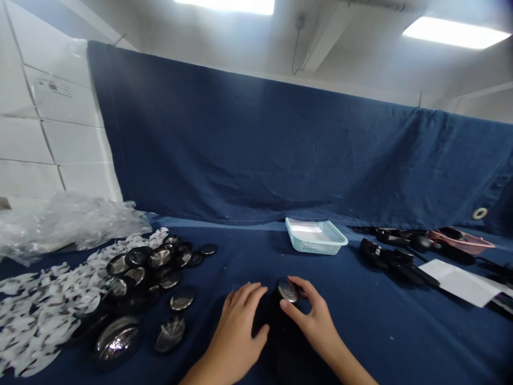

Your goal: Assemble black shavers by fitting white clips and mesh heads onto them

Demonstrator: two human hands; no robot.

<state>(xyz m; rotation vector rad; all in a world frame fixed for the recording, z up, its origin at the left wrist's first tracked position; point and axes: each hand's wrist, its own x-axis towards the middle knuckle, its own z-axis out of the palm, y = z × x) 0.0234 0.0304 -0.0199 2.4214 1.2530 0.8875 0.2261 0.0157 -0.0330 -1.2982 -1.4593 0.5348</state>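
Observation:
Between the thumb and fingers of my right hand [316, 315] is a round black cap [288, 290] with a silvery, dotted face turned up. My left hand [240, 326] is open just left of that cap, fingers stretched and thumb apart, holding nothing. Farther left lies a heap of similar round black caps [138, 275] with shiny faces. Two loose ones, a dotted cap [183, 298] and a cap with a ray pattern [170, 334], lie between the heap and my left hand. A larger glossy oval piece [118, 342] sits at the near left.
White paper-like scraps [44, 305] spread over the left side, with clear plastic film [72, 222] behind. A light blue basket [318, 247] with white paper stands at the back. Black strap-like items [395, 262], a white sheet [460, 280] and a pink basket [467, 243] are at right.

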